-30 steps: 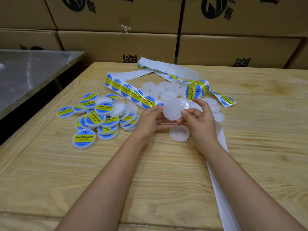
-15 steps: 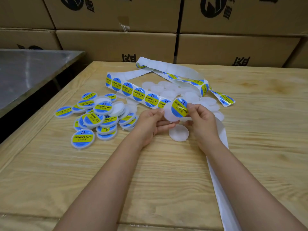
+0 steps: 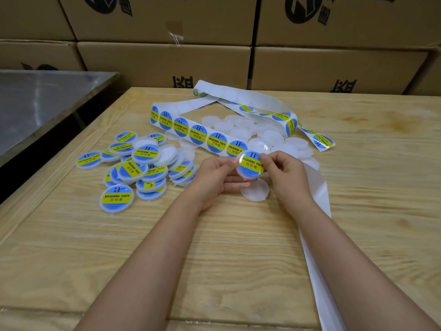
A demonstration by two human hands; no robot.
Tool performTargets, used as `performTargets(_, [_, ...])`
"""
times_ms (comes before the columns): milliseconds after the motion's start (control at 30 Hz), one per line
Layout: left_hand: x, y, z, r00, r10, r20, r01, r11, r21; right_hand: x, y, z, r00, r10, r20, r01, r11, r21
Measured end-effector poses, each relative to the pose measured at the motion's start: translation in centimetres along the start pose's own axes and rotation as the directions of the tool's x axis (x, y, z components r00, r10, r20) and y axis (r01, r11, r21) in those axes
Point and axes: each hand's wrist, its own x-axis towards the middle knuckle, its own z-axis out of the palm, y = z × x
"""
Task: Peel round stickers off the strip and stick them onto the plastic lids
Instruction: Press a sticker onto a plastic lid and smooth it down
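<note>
My left hand (image 3: 216, 174) holds a white plastic lid (image 3: 248, 178) from below and at its left edge. A round blue-and-yellow "Soldering Paste" sticker (image 3: 251, 164) lies over that lid, pinched at its upper right rim by my right hand (image 3: 282, 172). The sticker strip (image 3: 191, 131) curls across the table behind my hands, with several stickers on it. Its bare white backing (image 3: 317, 187) trails under my right forearm toward me. One plain lid (image 3: 255, 193) lies on the wood just below my hands.
A heap of stickered lids (image 3: 140, 163) sits left of my hands on the wooden table (image 3: 214, 259). Plain white lids (image 3: 241, 132) are scattered behind the strip. Cardboard boxes (image 3: 167, 65) wall the far edge. A steel table (image 3: 35, 99) stands to the left across a gap.
A second ago both hands held only a bare lid. My right hand then brought a peeled sticker over, and now the sticker lies over the lid, lower and more centred.
</note>
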Motion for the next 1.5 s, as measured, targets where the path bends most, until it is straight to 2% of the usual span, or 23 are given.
performTargets(300, [0.1,-0.2,0.0,1.000,0.015,0.007,-0.015,0.999,0.036,0.1,0.5,0.0,1.000,0.004,-0.006,-0.005,0.999,-0.037])
performTargets(600, [0.2,-0.6,0.8,0.990,0.075,-0.117,-0.057,0.987,0.148,0.0,0.4,0.3,0.999,-0.021,-0.038,0.015,0.984,-0.175])
performTargets(867, [0.3,-1.6,1.2,0.962,0.164,-0.217,-0.108,0.963,0.248,-0.9,-0.1,0.9,0.972,-0.210,-0.107,0.153,0.908,-0.391])
performTargets(1033, [0.5,-1.8,1.6,0.944,0.203,-0.261,-0.142,0.962,0.234,-1.2,-0.2,1.2,0.929,-0.337,-0.155,0.227,0.846,-0.483])
performTargets(1167, [0.6,-1.8,1.6,0.923,0.231,-0.307,-0.159,0.957,0.242,-1.5,-0.4,1.6,0.909,-0.393,-0.136,0.261,0.793,-0.550])
performTargets(1400, [0.9,-2.1,1.6,0.928,0.181,-0.325,-0.119,0.972,0.202,-1.6,-0.5,1.6,0.916,-0.368,-0.161,0.234,0.815,-0.530])
performTargets(1500, [0.8,-1.9,1.8,0.938,0.145,-0.316,-0.117,0.987,0.107,-1.6,-0.6,1.6,0.943,-0.284,-0.175,0.179,0.873,-0.454])
